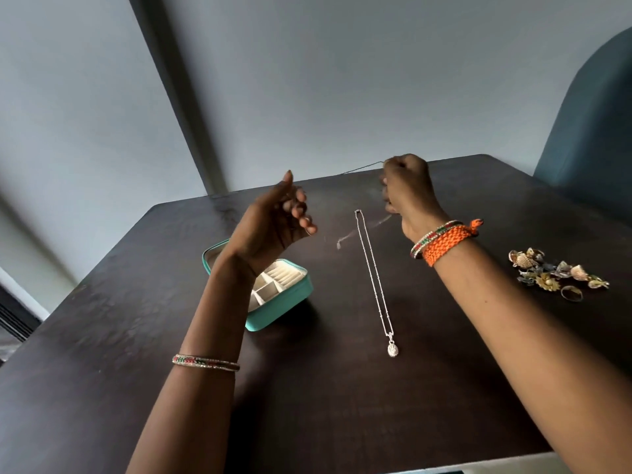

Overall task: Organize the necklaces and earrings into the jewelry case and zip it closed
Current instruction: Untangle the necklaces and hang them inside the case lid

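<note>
beaded bangle | silver chain necklace straight | right hand pinching thin chain, probably

Teal zip case with cream lining is sitting left, silver chain necklace centre, gold earrings right, dark brown wooden table, orange braided wristband.

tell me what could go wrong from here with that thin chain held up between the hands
The thin chain hangs in the air between the right hand and left hand; it could knot, or drop onto the silver necklace below and tangle. The left forearm hovers over the open case and might bump it.
</note>
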`<state>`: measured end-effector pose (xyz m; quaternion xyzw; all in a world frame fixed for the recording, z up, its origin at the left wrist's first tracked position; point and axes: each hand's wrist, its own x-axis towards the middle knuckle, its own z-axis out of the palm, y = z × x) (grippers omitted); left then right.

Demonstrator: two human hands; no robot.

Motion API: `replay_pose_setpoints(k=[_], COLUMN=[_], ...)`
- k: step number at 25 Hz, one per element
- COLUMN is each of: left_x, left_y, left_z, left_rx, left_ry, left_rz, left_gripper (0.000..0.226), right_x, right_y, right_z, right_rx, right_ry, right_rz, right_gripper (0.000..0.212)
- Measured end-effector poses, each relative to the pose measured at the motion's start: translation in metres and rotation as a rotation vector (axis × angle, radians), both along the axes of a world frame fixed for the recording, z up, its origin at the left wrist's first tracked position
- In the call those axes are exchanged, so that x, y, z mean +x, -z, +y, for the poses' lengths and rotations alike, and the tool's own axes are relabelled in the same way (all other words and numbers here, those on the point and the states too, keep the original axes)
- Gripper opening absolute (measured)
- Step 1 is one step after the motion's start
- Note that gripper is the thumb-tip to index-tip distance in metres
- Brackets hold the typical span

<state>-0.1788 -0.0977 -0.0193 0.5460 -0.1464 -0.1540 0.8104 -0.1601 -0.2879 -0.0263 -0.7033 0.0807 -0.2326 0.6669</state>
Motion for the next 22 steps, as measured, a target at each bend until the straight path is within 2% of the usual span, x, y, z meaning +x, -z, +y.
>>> replay_pose_setpoints(k=[3, 5, 6, 9, 10, 12, 17, 22], left_x=[0.001, 0.004, 0.005, 0.008, 0.007, 0.002, -0.003, 0.000], left_y=[0.002, 0.007, 0.009, 0.014, 0.015, 0.014, 0.012, 0.014], left_z=[0.001, -0.004, -0.007, -0.010, -0.011, -0.013, -0.015, -0.014], left_rx=[-0.130, -0.125, -0.112, -0.041, 0.004, 0.091, 0.173, 0.268], left_ry=[-0.011, -0.076, -0.121, -0.209, -0.204, -0.154, -0.029, -0.025], left_rz=[0.026, -0.011, -0.043, -0.113, -0.128, -0.166, -0.189, -0.230], left_gripper=[0.029, 0.023, 0.023, 0.021, 0.021, 0.023, 0.024, 0.026], right_x=[0.006, 0.000, -0.005, -0.024, -0.027, -0.027, -0.020, -0.015], right_y=[0.010, 0.007, 0.003, -0.011, -0.012, -0.011, -0.007, -0.003], right_z=[-0.007, -0.005, -0.002, 0.001, 0.000, -0.002, -0.005, -0.003], right_rx=[-0.115, -0.250, -0.282, -0.178, -0.162, -0.167, -0.089, 0.008], right_ry=[0.103, 0.024, -0.107, -0.759, -0.909, -1.022, -0.820, -0.638], right_rz=[0.041, 0.025, 0.022, 0.115, 0.110, 0.059, -0.038, -0.102], right_gripper=[0.017, 0.015, 0.014, 0.010, 0.010, 0.014, 0.014, 0.010])
